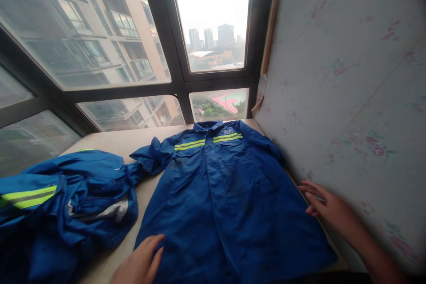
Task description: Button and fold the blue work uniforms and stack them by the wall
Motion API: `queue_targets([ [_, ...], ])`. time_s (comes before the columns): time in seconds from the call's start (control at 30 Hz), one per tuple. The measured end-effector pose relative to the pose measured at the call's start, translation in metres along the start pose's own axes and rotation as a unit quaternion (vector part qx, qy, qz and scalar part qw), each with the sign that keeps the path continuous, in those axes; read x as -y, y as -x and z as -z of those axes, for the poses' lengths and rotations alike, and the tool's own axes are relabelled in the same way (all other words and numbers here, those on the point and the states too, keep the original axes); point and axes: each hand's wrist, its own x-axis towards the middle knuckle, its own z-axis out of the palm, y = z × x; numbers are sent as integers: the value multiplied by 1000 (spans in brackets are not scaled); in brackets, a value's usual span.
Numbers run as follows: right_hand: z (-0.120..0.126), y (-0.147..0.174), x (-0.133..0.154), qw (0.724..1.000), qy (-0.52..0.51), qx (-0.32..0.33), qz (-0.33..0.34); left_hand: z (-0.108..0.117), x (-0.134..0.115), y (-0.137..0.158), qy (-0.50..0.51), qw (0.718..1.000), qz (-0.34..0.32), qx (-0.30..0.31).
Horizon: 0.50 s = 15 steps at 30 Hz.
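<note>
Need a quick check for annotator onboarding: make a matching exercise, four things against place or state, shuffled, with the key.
1. Spread jacket
2. Bunched clothing
3. Left hand
4. Right hand

A. By the jacket's edge on the side of the flowered wall
B. Heaped at the picture's left
C. Laid out, collar toward the window
D. At the jacket's lower edge on the side of the heap

Pairs: 1-C, 2-B, 3-D, 4-A
</note>
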Motion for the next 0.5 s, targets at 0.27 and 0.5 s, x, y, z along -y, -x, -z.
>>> queue_targets([
  [0.27, -54, -17, 14, 977, 179, 43, 103, -74, -168, 13, 1, 955, -293, 49],
  [0.5, -56, -45, -18, 985, 108, -102, 91, -124, -95, 32, -65, 944, -307, -103],
])
